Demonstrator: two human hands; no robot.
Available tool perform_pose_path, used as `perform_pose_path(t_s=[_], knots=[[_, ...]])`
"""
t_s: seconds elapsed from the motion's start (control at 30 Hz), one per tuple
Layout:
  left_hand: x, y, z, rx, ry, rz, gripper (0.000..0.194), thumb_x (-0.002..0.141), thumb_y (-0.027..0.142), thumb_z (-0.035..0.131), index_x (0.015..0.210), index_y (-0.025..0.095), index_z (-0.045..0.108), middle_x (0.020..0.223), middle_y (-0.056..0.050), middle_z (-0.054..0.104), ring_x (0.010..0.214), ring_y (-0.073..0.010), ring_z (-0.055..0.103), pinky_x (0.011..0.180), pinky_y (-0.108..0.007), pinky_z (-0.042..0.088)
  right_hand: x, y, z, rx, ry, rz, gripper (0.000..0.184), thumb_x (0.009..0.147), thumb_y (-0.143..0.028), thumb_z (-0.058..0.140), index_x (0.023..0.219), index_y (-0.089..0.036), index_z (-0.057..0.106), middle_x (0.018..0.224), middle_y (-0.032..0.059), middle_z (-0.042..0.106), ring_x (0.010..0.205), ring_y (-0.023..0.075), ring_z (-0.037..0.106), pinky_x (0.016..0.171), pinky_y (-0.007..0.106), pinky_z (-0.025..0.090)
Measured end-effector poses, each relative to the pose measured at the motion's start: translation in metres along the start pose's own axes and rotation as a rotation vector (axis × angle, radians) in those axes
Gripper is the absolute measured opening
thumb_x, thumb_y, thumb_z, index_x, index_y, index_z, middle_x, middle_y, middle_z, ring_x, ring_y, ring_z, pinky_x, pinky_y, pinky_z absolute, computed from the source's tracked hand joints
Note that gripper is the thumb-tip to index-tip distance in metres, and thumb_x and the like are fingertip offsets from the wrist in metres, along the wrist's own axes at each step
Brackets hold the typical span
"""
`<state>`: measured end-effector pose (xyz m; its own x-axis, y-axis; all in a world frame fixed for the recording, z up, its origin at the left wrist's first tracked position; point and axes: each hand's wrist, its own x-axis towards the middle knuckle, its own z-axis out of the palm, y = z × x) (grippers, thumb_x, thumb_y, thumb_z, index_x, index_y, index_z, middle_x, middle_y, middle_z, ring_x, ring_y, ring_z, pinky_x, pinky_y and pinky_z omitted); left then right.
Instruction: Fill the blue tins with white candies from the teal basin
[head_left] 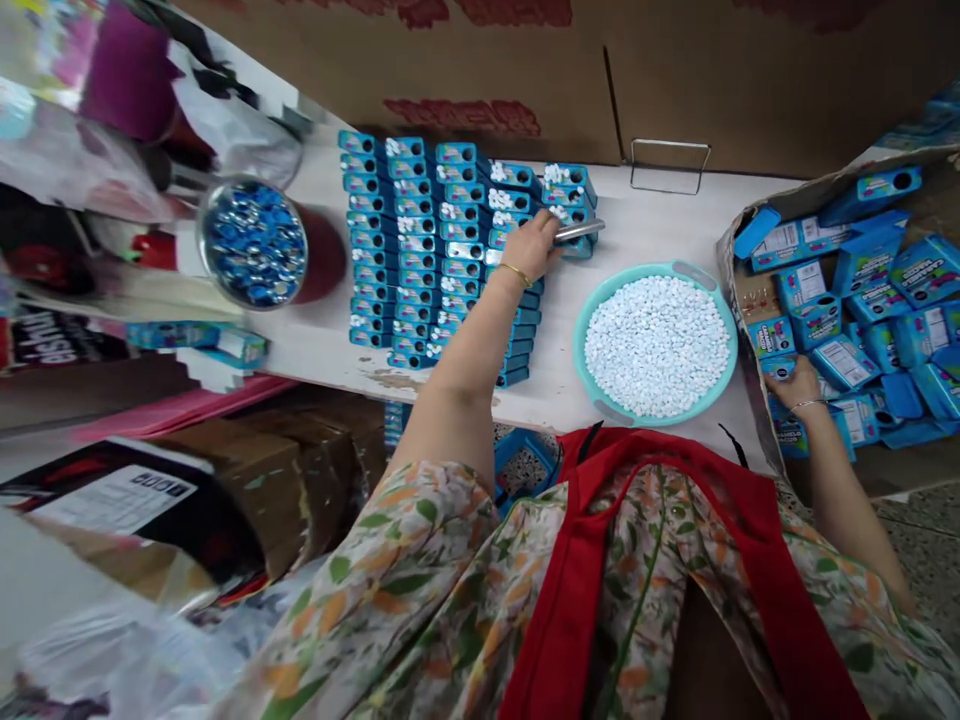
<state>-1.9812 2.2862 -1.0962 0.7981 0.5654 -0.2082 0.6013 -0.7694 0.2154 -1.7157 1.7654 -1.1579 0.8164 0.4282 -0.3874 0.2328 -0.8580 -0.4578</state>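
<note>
Rows of small blue boxes [420, 250] stand open on the white table [645, 225], some with white pellets on top. My left hand [534, 245] is closed around a silver scoop [581, 231] held over the boxes at the right end of the rows. A teal tray [600, 310] full of white pellets lies to the right of the rows. My right hand [795, 385] reaches into a cardboard carton [739, 290] of blue boxes and grips one small blue box [780, 367].
A round metal tin of blue pieces [255, 243] stands at the left of the table. A wire frame [670, 165] stands at the back by a brown cardboard wall [675, 70]. Cardboard boxes [247, 480] and plastic bags sit lower left.
</note>
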Motion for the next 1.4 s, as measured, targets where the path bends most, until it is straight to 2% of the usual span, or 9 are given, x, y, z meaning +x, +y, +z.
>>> perform_pose_path(t_s=[0.1,0.17,0.3,0.43,0.57,0.67,0.97,1.17,1.4], knots=[[-0.031,0.007,0.007,-0.126,0.112,0.031,0.051,0.103,0.036,0.056,0.151,0.019,0.059,0.146,-0.020,0.067,0.136,-0.0365,0.063,0.111,-0.048,0.052,-0.015,-0.006,-0.007,0.213,0.066,0.092,0.067,0.060,-0.053,0.094,0.105,-0.025,0.054,0.106,0.0109,0.074,0.106,0.0342,0.073,0.108,0.059,0.058],[-0.069,0.017,0.009,-0.168,0.080,0.081,0.046,0.107,0.036,0.048,0.146,0.018,0.064,0.132,-0.017,0.072,0.126,-0.0329,0.067,0.108,-0.045,0.054,-0.026,-0.010,-0.017,0.416,0.207,0.065,0.064,0.060,-0.046,0.095,0.104,-0.026,0.053,0.106,0.0076,0.073,0.106,0.0306,0.072,0.112,0.056,0.057],[-0.163,0.047,0.019,-0.129,-0.251,0.174,0.041,0.106,0.035,0.051,0.137,0.017,0.071,0.118,-0.013,0.076,0.111,-0.0294,0.072,0.098,-0.039,0.056,-0.049,-0.017,-0.040,0.915,0.474,-0.069,0.054,0.064,-0.040,0.095,0.104,-0.029,0.061,0.111,0.0053,0.075,0.106,0.0240,0.071,0.115,0.048,0.057],[-0.213,0.099,0.052,0.004,-0.429,0.060,0.031,0.109,0.029,0.052,0.130,0.017,0.071,0.132,-0.016,0.074,0.121,-0.0314,0.073,0.097,-0.039,0.056,-0.075,-0.030,-0.051,1.195,0.313,-0.076,0.054,0.064,-0.043,0.097,0.107,-0.029,0.067,0.109,0.0010,0.079,0.103,0.0226,0.075,0.108,0.049,0.064],[-0.193,0.161,0.093,-0.036,-0.361,-0.102,0.033,0.112,0.025,0.047,0.137,0.014,0.066,0.144,-0.019,0.068,0.128,-0.0328,0.071,0.101,-0.040,0.058,-0.101,-0.054,-0.035,1.130,-0.042,-0.032,0.068,0.053,-0.050,0.107,0.107,-0.031,0.071,0.100,-0.0035,0.079,0.096,0.0214,0.078,0.098,0.044,0.069],[-0.164,0.190,0.112,-0.157,-0.298,-0.130,0.035,0.113,0.020,0.045,0.141,0.014,0.063,0.150,-0.019,0.066,0.135,-0.0320,0.068,0.111,-0.041,0.055,-0.116,-0.070,-0.013,1.116,-0.153,0.017,0.073,0.046,-0.054,0.110,0.105,-0.032,0.072,0.096,-0.0051,0.080,0.088,0.0180,0.077,0.086,0.035,0.069],[-0.147,0.194,0.129,-0.401,-0.197,-0.100,0.038,0.109,0.019,0.050,0.145,0.013,0.062,0.157,-0.022,0.063,0.143,-0.0304,0.063,0.119,-0.040,0.050,-0.116,-0.081,0.027,0.855,-0.041,-0.133,0.075,0.055,-0.072,0.099,0.107,-0.029,0.067,0.099,-0.0004,0.075,0.092,0.0216,0.074,0.094,0.043,0.067],[-0.157,0.165,0.101,-0.471,-0.135,0.008,0.034,0.109,0.029,0.056,0.139,0.016,0.065,0.143,-0.018,0.072,0.132,-0.0270,0.067,0.117,-0.038,0.051,-0.106,-0.090,0.029,0.691,0.135,-0.346,0.064,0.073,-0.066,0.089,0.118,-0.026,0.065,0.108,0.0042,0.073,0.101,0.0246,0.072,0.102,0.047,0.063],[-0.177,0.124,0.025,-0.426,-0.021,0.354,0.037,0.109,0.044,0.055,0.132,0.018,0.067,0.119,-0.014,0.075,0.101,-0.0233,0.071,0.094,-0.035,0.056,-0.087,-0.104,0.034,0.307,0.238,-0.695,0.046,0.092,-0.052,0.074,0.129,-0.025,0.066,0.124,0.0131,0.075,0.119,0.0336,0.071,0.108,0.055,0.062]])
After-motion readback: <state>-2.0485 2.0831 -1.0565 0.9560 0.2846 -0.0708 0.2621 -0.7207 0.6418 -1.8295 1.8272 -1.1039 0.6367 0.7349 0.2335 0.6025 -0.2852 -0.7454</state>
